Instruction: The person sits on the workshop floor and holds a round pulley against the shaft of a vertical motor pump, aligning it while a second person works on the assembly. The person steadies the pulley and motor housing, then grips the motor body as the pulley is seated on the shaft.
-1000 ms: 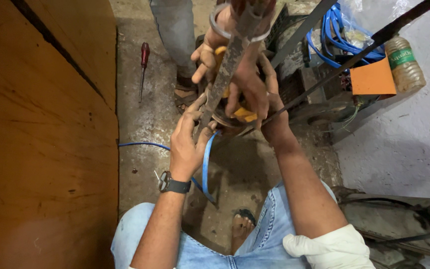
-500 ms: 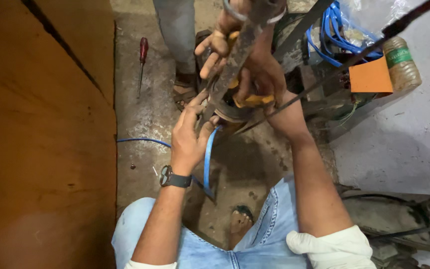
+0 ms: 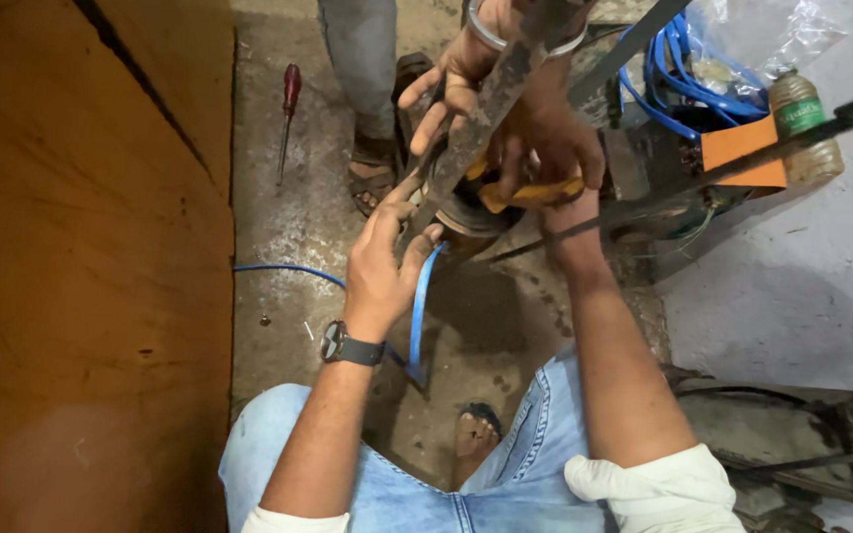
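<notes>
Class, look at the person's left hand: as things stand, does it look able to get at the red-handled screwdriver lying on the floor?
Probably yes. The screwdriver lies on bare floor, up and to the left of the left hand, nothing between them. But that hand is occupied, gripping the rusty metal bar.

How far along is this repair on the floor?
Midway, it seems. Both hands are on the work: the left hand pinches a blue hose by a rusty metal bar, the right hand grips a yellow part. A screwdriver lies aside. Nothing looks finished.
</notes>
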A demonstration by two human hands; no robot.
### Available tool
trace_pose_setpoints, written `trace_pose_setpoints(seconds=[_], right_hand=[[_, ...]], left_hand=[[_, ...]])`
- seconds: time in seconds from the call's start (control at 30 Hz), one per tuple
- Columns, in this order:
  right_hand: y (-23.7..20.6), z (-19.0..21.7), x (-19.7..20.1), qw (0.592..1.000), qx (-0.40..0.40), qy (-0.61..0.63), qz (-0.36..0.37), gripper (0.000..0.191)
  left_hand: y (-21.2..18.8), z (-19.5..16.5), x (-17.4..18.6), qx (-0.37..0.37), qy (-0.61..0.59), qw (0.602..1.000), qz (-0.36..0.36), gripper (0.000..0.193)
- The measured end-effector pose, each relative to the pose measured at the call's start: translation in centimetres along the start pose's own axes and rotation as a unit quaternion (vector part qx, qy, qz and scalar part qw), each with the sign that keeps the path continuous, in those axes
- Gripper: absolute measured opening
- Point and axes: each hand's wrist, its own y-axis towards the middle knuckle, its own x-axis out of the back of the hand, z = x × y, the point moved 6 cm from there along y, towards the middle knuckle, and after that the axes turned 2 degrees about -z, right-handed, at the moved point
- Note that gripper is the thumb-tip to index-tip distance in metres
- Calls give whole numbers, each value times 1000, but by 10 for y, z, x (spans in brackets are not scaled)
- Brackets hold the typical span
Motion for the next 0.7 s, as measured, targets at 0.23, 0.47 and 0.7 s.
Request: trace_pose_setpoints(seconds=[0.23, 0.47, 0.7], right_hand=[[12, -27, -15, 999, 42, -10, 29, 40], [16, -46, -16, 996, 24, 83, 33, 43], [8, -38, -13, 993, 102, 41, 45, 37]], left_hand=[[1, -3, 1, -18, -16, 1000, -1, 29], [1, -5, 2, -13, -7, 1000, 1, 29], [2, -7, 2, -28, -11, 1000, -1, 29]])
